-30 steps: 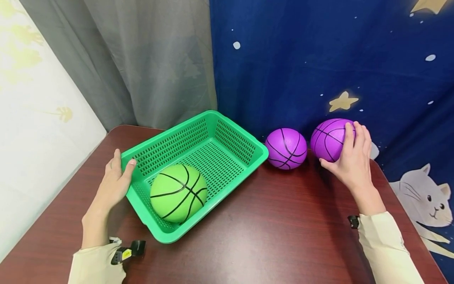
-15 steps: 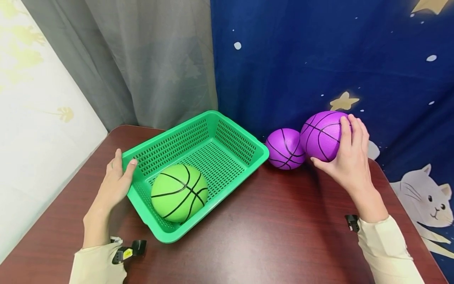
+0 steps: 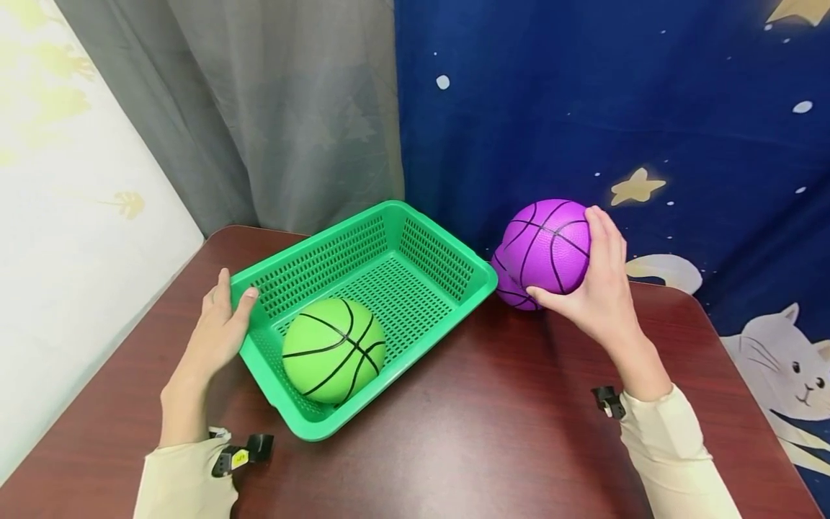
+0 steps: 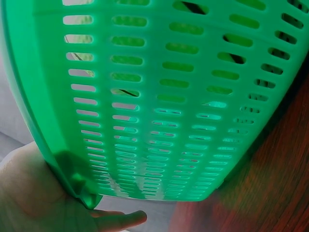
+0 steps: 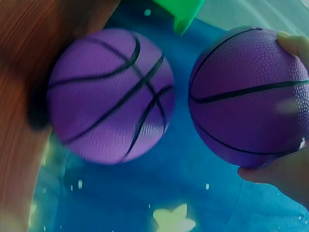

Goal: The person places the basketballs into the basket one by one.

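My right hand (image 3: 603,295) grips a purple ball (image 3: 547,249) with black basketball lines, thumb below and fingers on its right side. It is raised above the table and partly covers a second purple ball (image 3: 515,298). Both balls show apart in the right wrist view, the second one (image 5: 108,99) left of the held one (image 5: 241,111). My left hand (image 3: 217,335) holds the left end of a green perforated basket (image 3: 411,349), its thumb over the rim. A light green ball (image 3: 333,352) with black lines sits inside, at the near left.
The basket stands at an angle on a dark red-brown table (image 3: 441,447). Behind the table's far edge hang a grey curtain (image 3: 311,108) and a blue curtain (image 3: 551,101) with stars. A white patterned cloth (image 3: 84,238) is at the left.
My right hand has lifted the purple ball and carried it left, from beside the other purple ball to in front of it. The left hand keeps its hold on the basket.
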A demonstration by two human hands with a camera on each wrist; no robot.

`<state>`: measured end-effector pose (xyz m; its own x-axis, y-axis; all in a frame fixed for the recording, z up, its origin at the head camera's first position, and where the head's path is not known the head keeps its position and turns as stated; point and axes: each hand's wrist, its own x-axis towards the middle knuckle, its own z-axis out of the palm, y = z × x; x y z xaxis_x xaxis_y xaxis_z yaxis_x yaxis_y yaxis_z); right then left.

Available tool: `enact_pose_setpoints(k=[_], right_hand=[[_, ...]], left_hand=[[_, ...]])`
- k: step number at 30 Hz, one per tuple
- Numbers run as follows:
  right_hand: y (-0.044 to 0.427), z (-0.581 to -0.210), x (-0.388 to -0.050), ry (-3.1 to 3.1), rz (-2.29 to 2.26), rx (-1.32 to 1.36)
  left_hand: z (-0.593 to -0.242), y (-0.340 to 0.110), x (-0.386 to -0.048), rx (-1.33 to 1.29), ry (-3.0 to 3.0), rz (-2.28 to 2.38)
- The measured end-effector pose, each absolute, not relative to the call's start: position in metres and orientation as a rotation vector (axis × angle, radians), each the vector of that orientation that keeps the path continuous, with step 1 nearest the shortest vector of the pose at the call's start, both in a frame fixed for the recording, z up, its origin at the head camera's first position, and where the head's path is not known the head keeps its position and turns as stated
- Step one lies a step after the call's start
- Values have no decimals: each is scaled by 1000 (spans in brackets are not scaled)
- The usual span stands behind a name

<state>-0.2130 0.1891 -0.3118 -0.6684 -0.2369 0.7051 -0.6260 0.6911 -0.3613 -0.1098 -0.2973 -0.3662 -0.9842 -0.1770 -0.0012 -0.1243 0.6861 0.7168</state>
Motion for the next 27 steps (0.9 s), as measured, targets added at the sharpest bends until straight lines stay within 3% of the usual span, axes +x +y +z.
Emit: enact_pose_setpoints(k=[11,27], right_hand=[[142,-313,-211,-2304,1004,759],[66,-342,-220,-2537,1288,812]], left_hand=[[-365,-298,-110,271,-2815,-1197],[-365,-296,-108,280,-2801,-1207]])
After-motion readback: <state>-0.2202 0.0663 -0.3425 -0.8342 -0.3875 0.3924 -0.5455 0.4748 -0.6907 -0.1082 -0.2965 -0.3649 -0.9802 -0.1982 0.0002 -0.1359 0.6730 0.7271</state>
